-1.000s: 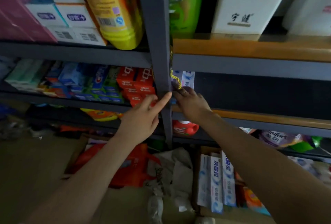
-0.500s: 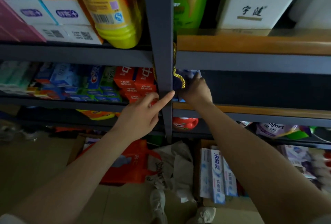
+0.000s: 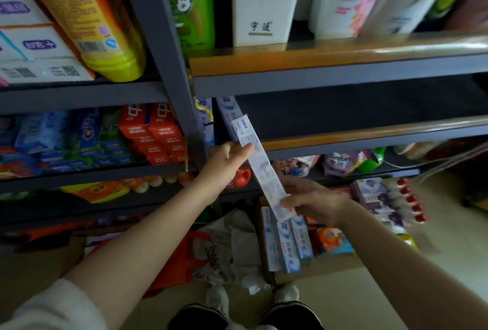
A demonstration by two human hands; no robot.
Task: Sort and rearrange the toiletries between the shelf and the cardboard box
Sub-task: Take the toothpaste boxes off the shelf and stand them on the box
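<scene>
A toothpaste box [image 3: 260,168], long, white and pale blue, slants in the air in front of the shelf, its upper end reaching toward the dark middle shelf bay and its lower end hanging over the cardboard box on the floor. The right hand [image 3: 315,201] grips its lower end, thumb on the near face and fingers curled round the far side. The left hand [image 3: 227,162] steadies the upper half, its fingers fairly straight and laid against the box's left edge; whether the thumb wraps behind cannot be told. Just beyond the held box, two more toothpaste boxes [image 3: 231,113] of the same white and blue print stand at the left end of the middle shelf bay, next to the grey shelf upright [image 3: 171,52], where a yellow cord [image 3: 204,113] hangs. Left of the upright, red toothpaste cartons [image 3: 150,131] are stacked beside blue and green ones [image 3: 66,139]. On the shelf above stand a yellow bottle [image 3: 87,18], a green bottle [image 3: 190,4] and a tall white box [image 3: 261,2]. Below the hands, the cardboard box [image 3: 317,266] sits on the floor holding several white and blue toothpaste boxes [image 3: 285,242] on end and an orange packet [image 3: 331,241]. To its left lie a red bag [image 3: 179,261] and crumpled white plastic [image 3: 237,245].
</scene>
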